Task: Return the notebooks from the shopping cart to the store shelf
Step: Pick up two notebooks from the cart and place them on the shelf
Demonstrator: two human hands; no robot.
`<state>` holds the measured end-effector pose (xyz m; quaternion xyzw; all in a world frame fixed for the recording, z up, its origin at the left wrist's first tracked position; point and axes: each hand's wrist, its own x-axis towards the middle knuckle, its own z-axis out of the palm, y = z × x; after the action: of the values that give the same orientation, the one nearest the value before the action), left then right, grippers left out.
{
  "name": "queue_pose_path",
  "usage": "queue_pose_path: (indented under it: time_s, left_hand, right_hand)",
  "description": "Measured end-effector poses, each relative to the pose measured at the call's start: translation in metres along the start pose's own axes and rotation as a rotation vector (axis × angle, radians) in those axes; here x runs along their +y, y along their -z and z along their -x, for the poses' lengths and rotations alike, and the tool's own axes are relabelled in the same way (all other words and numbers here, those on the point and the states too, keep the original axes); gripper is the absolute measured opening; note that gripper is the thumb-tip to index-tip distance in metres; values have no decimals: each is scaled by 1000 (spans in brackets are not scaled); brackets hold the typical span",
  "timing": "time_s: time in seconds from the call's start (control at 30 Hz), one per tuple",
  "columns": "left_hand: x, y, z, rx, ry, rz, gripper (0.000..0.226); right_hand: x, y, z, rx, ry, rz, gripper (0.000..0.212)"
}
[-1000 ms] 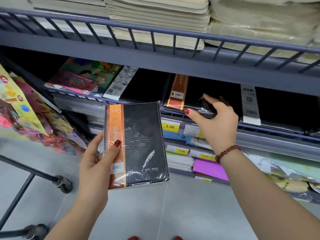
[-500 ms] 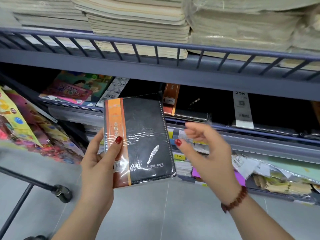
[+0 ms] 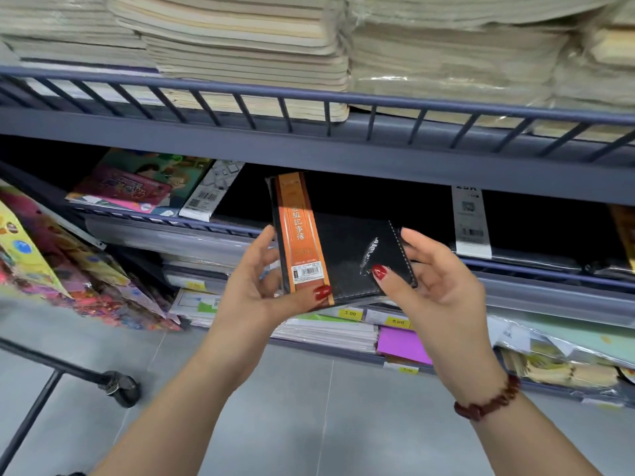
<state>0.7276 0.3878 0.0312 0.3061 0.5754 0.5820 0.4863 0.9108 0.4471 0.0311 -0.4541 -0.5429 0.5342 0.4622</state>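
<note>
The notebook [image 3: 347, 255] is at the mouth of the shelf [image 3: 536, 269]. The left hand [image 3: 254, 290] pinches its 9 o'clock side, and the right hand [image 3: 436, 290] pinches its 3 o'clock side. Keep it flat and slide it slowly toward 12 o'clock.

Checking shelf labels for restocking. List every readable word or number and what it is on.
"級記事簿": orange band of the notebook.
"3.00": yellow price tag below the notebook.
"5.00": second yellow tag beside it.
"25K": white hanging label, top partly clipped.
Unreadable: the notebook's barcode sticker, the label's small print, other yellow tags.
</note>
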Motion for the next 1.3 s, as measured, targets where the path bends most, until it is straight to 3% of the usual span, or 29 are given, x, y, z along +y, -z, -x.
queue_pose_path:
  time_s: [0.13,0.33,0.5,0.6,0.77,1.03,1.17,1.3]
  left_hand:
    - [-2,6,-1,2,-85,24,88]
    - [0,2,-13,-94,-153,-140,97]
    - [7,1,-34,52,-240,-452,74]
    - [5,0,-47,71,-235,-463,64]
    - [6,-9,-54,115,-221,-425,70]
    - [7,-14,-59,171,-240,-470,64]
    - [19,-9,-47,118,-190,-575,63]
    - [36,6,-21,59,-266,-919,57]
  right_hand:
    - [3,7,4,-63,85,85,65]
    - [-1,6,-1,77,239,252,47]
    - [1,3,-13,158,259,403,41]
    - [6,0,-19,177,279,496,38]
    - [11,-4,-26,170,169,363,39]
    - [12,-5,-32,158,187,379,41]
    - [-4,0,-21,8,165,688,51]
    - [-31,4,-1,-126,208,998,63]
